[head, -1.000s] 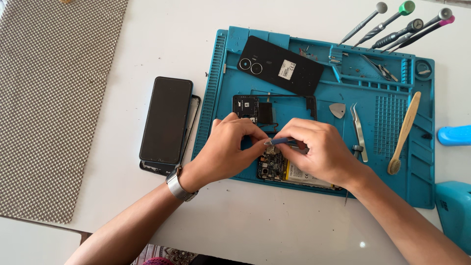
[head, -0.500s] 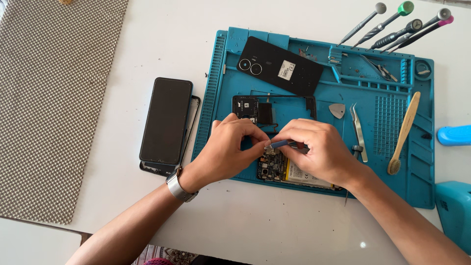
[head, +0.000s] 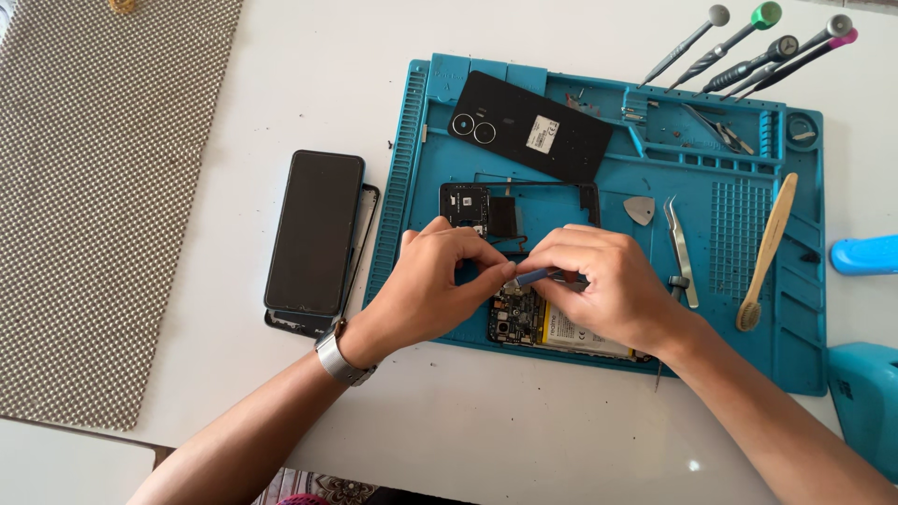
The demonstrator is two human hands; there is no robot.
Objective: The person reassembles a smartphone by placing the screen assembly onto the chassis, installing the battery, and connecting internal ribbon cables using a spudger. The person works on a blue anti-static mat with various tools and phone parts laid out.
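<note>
An opened phone body (head: 533, 323) with bare circuit board and yellowish battery lies on the blue repair mat (head: 748, 243), mostly hidden under my hands. My left hand (head: 435, 285) rests on its left part, fingertips pinched at the board. My right hand (head: 613, 285) grips a small blue-handled tool (head: 535, 277) whose tip meets my left fingertips above the board. Just beyond my hands lies a black inner frame piece (head: 482, 210).
On the mat: a black back cover (head: 528, 126), a grey pick (head: 640, 209), tweezers (head: 681, 251), a wooden brush (head: 769, 251). Screwdrivers (head: 748, 42) lie at the far right. A black phone screen (head: 315, 234) sits left of the mat, a grey mesh mat (head: 94, 187) further left.
</note>
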